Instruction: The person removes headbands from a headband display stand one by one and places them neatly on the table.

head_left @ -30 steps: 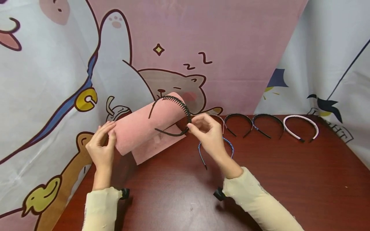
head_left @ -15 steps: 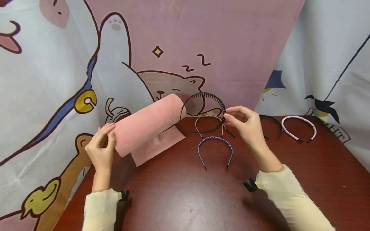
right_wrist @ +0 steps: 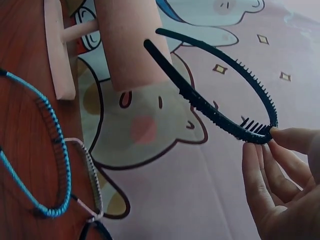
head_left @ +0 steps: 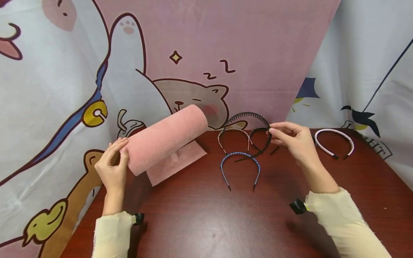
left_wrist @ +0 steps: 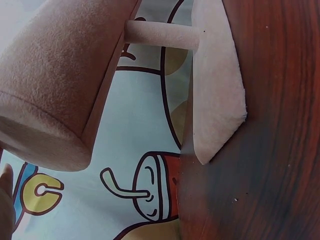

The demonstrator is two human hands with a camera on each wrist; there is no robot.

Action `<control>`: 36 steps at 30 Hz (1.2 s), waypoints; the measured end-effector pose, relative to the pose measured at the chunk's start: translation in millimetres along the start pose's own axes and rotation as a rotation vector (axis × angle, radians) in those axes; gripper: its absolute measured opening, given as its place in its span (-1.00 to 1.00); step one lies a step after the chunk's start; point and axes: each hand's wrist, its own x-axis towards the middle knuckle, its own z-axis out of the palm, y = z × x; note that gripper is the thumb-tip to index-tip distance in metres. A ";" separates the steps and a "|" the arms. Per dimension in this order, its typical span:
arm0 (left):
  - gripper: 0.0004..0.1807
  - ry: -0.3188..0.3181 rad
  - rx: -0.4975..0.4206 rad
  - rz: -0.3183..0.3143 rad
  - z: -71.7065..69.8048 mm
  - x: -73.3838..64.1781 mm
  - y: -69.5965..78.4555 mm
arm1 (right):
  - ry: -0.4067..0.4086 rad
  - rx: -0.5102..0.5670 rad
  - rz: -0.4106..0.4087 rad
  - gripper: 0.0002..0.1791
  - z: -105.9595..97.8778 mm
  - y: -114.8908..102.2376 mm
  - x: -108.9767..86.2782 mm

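Observation:
A pink plush headband stand [head_left: 167, 138], a padded roll on a short post and flat base, stands tilted toward the back right. My left hand [head_left: 113, 165] holds the roll's near left end between thumb and fingers. At the lower left of the left wrist view only a finger [left_wrist: 6, 200] shows. My right hand [head_left: 292, 141] pinches a black toothed headband [head_left: 246, 115] by one side of its arch, raised above the table. In the right wrist view that headband's two ends point toward the stand. Below it lies a blue wrapped headband [head_left: 240, 154].
Behind the blue one lies a thin pinkish beaded headband [head_left: 233, 130], beside another black headband [head_left: 255, 132]. A white headband [head_left: 333, 132] is at the right back of the brown table [head_left: 206, 222]. A cartoon-printed cloth [head_left: 258, 53] hangs close behind.
My right hand has carried the black headband rightward, away from around the far end of the stand's roll, and slightly lower. My left hand has kept its place on the stand.

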 end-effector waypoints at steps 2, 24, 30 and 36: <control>-0.81 -0.001 0.001 0.000 -0.1 0.0 0.3 | -0.012 0.017 0.024 -0.84 -6.7 1.2 -0.9; -0.81 0.002 0.000 0.013 -0.2 -0.1 -0.1 | -0.006 -0.077 0.218 -0.78 -77.8 18.5 -8.0; -0.81 0.001 -0.001 0.009 -0.3 -0.2 -0.8 | 0.074 -0.328 0.203 -0.74 -79.3 7.0 -13.0; -0.81 0.003 -0.004 0.008 0.1 -0.4 -2.2 | 0.059 -0.478 0.176 -0.74 -83.3 1.6 -15.8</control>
